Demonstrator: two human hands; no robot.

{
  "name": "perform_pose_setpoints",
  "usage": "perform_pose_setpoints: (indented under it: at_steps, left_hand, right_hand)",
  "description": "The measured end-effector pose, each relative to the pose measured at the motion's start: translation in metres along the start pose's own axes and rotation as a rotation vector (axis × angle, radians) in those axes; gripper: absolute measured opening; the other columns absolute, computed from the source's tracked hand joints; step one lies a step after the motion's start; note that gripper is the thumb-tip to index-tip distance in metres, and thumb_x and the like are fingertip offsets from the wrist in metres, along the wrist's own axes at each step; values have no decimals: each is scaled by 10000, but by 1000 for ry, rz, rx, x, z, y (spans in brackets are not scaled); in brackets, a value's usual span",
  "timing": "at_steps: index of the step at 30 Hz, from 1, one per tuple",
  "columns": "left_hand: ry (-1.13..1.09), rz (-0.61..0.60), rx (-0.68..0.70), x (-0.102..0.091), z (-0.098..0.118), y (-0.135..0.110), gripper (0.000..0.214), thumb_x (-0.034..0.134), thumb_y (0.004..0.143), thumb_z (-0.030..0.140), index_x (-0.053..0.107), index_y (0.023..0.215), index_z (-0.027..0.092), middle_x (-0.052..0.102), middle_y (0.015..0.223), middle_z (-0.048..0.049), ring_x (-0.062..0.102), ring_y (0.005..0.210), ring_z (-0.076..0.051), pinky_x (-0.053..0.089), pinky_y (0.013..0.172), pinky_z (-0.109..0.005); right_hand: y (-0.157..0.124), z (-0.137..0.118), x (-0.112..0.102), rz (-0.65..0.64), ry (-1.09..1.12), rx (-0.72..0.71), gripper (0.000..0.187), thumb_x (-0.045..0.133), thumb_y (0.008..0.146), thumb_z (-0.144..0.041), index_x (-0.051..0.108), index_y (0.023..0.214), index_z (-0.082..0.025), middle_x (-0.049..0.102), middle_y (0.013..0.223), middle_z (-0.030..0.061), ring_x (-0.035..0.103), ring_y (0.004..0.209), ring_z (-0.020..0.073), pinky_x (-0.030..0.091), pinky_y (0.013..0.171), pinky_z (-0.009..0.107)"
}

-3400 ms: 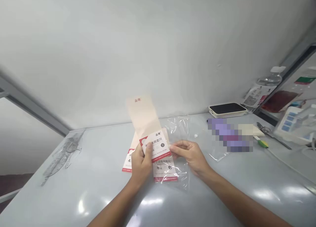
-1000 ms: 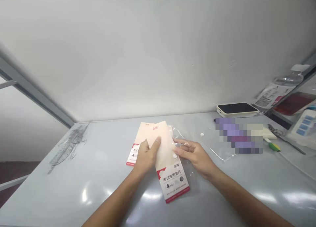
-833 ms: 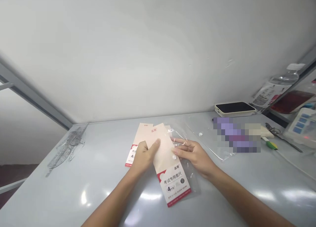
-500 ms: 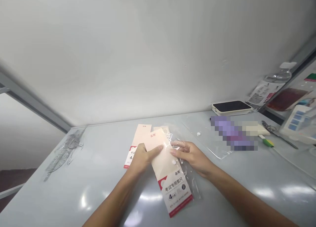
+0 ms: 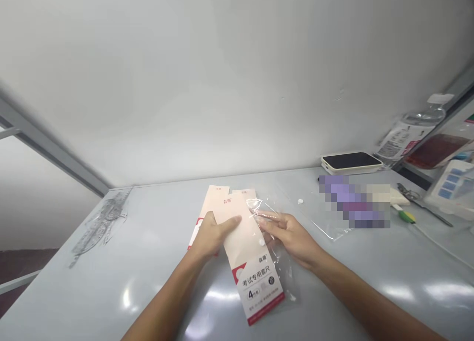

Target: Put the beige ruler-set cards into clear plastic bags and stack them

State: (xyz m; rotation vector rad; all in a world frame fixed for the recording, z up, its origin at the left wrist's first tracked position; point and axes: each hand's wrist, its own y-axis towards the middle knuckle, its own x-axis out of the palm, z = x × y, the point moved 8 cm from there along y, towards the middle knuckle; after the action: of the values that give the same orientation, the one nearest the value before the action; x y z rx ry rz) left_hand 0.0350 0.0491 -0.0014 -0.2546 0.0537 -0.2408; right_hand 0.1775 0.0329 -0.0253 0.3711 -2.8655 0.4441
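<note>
A long peach-coloured card packet point(image 5: 249, 262) with a white and red label reading "考试专用套尺" lies slanted under my left hand point(image 5: 211, 234), whose thumb presses across it. Two similar packets point(image 5: 214, 201) stick out behind it, mostly hidden by the upper one and my hand. My right hand point(image 5: 291, 237) reaches in from the right, its fingers pinching a clear plastic bag point(image 5: 288, 277) near the packet's upper edge. The bag lies partly under the packet and crumples near my fingertips.
A phone in a cream case point(image 5: 350, 162) lies at the back of the pale grey table point(image 5: 140, 232). To the right are a pixelated patch point(image 5: 353, 202), scissors point(image 5: 411, 195), a plastic bottle point(image 5: 411, 131) and a white box with blue squares point(image 5: 452, 188). Crumpled clear film point(image 5: 99, 227) lies at left.
My left hand has slid left and down along the packet, and the packet's lower end now points more nearly straight down. My right fingers have moved in onto the crumpled bag edge.
</note>
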Motion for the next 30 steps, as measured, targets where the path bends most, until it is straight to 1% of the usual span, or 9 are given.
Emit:
perform_pose_setpoints:
  at_steps: [5, 10, 12, 14, 17, 21, 25, 28, 30]
  left_hand:
    - [30, -65, 22, 10, -3, 1, 265, 593, 721, 397, 655, 739, 140, 658, 643, -60, 608, 584, -173, 446, 502, -256]
    - [43, -17, 51, 11, -3, 0, 356, 602, 717, 402, 631, 954, 139, 674, 911, -104, 632, 803, -230, 493, 643, -306]
    - [26, 6, 78, 10, 2, -1, 392, 621, 705, 387, 603, 1015, 148, 666, 944, -103, 628, 825, -232, 498, 654, -312]
    - [9, 21, 88, 8, 5, -2, 398, 637, 695, 369, 588, 1036, 170, 676, 885, -77, 634, 778, -216, 498, 629, -298]
    - [-44, 9, 37, 8, 3, -2, 331, 612, 714, 376, 616, 963, 158, 680, 777, -67, 638, 690, -204, 494, 593, -290]
    - [-242, -22, -17, 10, -4, 0, 304, 604, 719, 363, 633, 896, 118, 678, 843, -110, 640, 718, -225, 497, 649, -326]
    - [-257, -38, -61, 10, -8, 3, 219, 642, 688, 301, 644, 811, 119, 675, 723, -70, 633, 656, -192, 486, 620, -284]
    - [-215, -74, -82, 11, -8, 2, 223, 644, 684, 291, 642, 821, 115, 666, 693, -63, 619, 603, -180, 468, 556, -264]
    - [-190, -80, -68, 10, -6, 2, 237, 637, 691, 299, 639, 833, 110, 659, 672, -60, 606, 573, -171, 464, 552, -268]
  right_hand:
    - [0, 2, 5, -63, -7, 9, 493, 635, 700, -452, 590, 1104, -173, 683, 731, 44, 626, 652, 183, 465, 573, 281]
    - [0, 2, 6, -88, 20, 22, 524, 657, 680, -440, 569, 1105, -147, 658, 665, 34, 607, 620, 172, 439, 541, 267]
    - [-1, 0, 7, -111, 33, 34, 508, 649, 681, -454, 578, 1083, -152, 654, 670, 34, 606, 618, 171, 442, 548, 271]
    - [-3, -5, 11, -149, 29, 19, 438, 595, 718, -487, 615, 1010, -162, 648, 682, 34, 599, 599, 158, 439, 545, 265]
    - [-5, -10, 14, -169, 5, 4, 403, 495, 781, -516, 650, 889, -160, 639, 700, 39, 583, 586, 139, 419, 532, 249]
    - [-3, -8, 10, -118, 5, -5, 368, 494, 792, -495, 640, 798, -157, 614, 678, 30, 570, 618, 139, 406, 557, 250]
    - [0, -4, 7, -93, 14, -10, 336, 527, 777, -486, 623, 794, -165, 609, 701, 16, 549, 617, 121, 380, 539, 229]
    - [0, -3, 8, -117, 13, 8, 366, 545, 748, -513, 640, 823, -167, 619, 711, 20, 552, 620, 125, 385, 536, 234]
    - [-1, -4, 9, -133, 3, 16, 368, 561, 736, -507, 654, 841, -166, 624, 712, 26, 561, 629, 134, 401, 550, 248]
